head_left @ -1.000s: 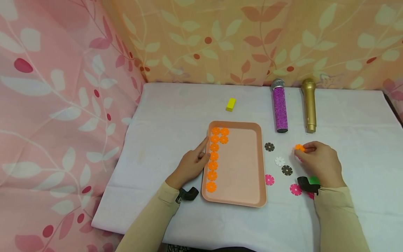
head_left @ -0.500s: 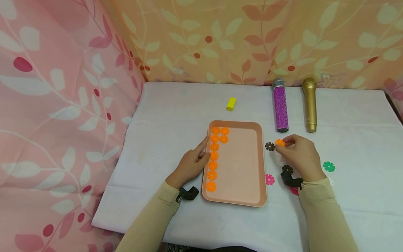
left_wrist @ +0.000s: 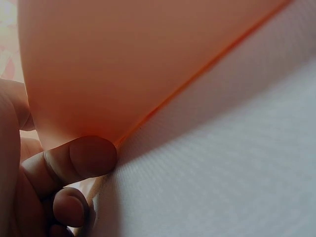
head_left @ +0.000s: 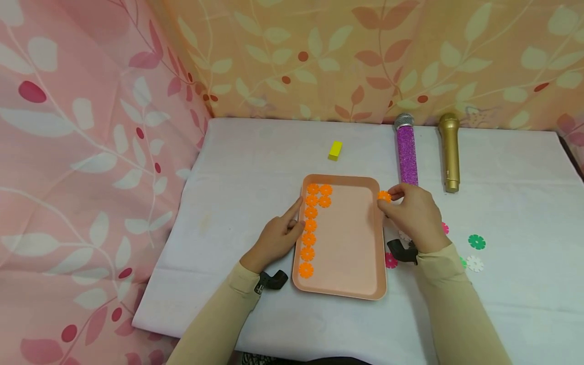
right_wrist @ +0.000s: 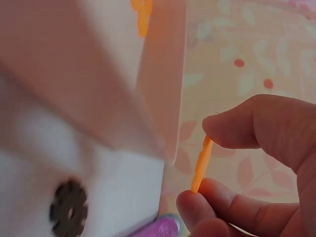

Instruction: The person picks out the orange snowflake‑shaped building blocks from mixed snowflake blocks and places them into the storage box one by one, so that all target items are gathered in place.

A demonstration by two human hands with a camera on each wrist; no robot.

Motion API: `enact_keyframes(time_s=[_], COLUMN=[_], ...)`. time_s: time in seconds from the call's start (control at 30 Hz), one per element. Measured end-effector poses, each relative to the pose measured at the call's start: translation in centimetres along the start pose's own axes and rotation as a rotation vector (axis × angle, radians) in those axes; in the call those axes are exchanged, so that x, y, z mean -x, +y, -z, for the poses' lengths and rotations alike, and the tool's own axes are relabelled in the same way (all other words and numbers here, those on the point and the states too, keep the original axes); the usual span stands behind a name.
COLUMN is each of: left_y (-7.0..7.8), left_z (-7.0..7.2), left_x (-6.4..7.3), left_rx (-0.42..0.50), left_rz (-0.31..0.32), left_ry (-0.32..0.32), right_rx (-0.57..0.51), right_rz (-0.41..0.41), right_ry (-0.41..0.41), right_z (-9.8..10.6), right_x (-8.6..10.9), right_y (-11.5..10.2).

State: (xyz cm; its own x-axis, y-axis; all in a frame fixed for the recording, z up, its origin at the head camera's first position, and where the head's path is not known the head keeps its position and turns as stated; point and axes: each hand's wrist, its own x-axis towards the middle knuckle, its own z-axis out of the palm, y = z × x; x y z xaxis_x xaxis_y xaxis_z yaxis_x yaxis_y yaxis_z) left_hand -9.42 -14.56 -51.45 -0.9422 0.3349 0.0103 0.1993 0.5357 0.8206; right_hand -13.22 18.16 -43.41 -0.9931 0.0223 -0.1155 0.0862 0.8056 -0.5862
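Observation:
My right hand (head_left: 412,213) pinches an orange notched plastic disc (head_left: 385,195) between thumb and fingers, over the right rim of the shallow peach tray (head_left: 347,243). In the right wrist view the pinched disc (right_wrist: 201,165) is seen edge-on. My left hand (head_left: 278,235) holds the tray's left edge, index finger extended to the rim. The left wrist view shows one fingertip (left_wrist: 96,155) against the tray's outer wall (left_wrist: 123,64). Inside the tray, orange discs (head_left: 308,239) form a column along the left side, with a short second column (head_left: 325,195) beside its top.
Loose green (head_left: 477,242), white (head_left: 475,263) and pink discs (head_left: 391,260) lie right of the tray, some partly hidden by the right arm. A dark disc (right_wrist: 69,210) lies there too. Behind are a purple microphone (head_left: 406,152), a gold microphone (head_left: 450,152) and a yellow block (head_left: 335,150).
My right hand has carried the orange disc leftward from among the loose discs to the tray's right rim. The left hand and tray have stayed in place.

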Motion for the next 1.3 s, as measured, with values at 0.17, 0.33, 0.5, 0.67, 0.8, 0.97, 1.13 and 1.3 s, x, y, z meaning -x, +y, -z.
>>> enact_keyframes(time_s=[0.17, 0.33, 0.5, 0.67, 0.8, 0.97, 1.13, 1.3], left_y=[-0.1, -0.1, 0.1, 0.2, 0.2, 0.4, 0.4, 0.3], left_z=[0.0, 0.1, 0.0, 0.1, 0.1, 0.2, 0.3, 0.2], left_x=[0.0, 0.0, 0.0, 0.1, 0.1, 0.0, 0.1, 0.1], left_rx=[0.0, 0.006, 0.003, -0.005, -0.002, -0.006, -0.018, -0.017], left_rz=[-0.001, 0.002, 0.003, 0.009, 0.013, 0.009, 0.023, 0.024], left_ry=[-0.001, -0.005, -0.009, -0.011, -0.014, -0.025, -0.017, -0.016], right_rx=[-0.011, -0.029, -0.035, -0.051, -0.036, -0.006, 0.009, 0.035], right_rz=[0.063, 0.101, 0.126, 0.167, 0.217, 0.205, 0.2, 0.219], right_ry=[-0.002, -0.01, -0.048, -0.079, -0.123, -0.19, -0.233, -0.246], right_z=[-0.5, -1.5, -3.1, -5.2, -6.7, -7.8, -8.7, -9.3], right_x=[-0.3, -0.5, -0.6, -0.7, -0.9, -1.0, -1.1, -1.2], right_y=[-1.5, -2.8, -3.7, -4.9, -5.7, -6.3, -6.3, -6.1])
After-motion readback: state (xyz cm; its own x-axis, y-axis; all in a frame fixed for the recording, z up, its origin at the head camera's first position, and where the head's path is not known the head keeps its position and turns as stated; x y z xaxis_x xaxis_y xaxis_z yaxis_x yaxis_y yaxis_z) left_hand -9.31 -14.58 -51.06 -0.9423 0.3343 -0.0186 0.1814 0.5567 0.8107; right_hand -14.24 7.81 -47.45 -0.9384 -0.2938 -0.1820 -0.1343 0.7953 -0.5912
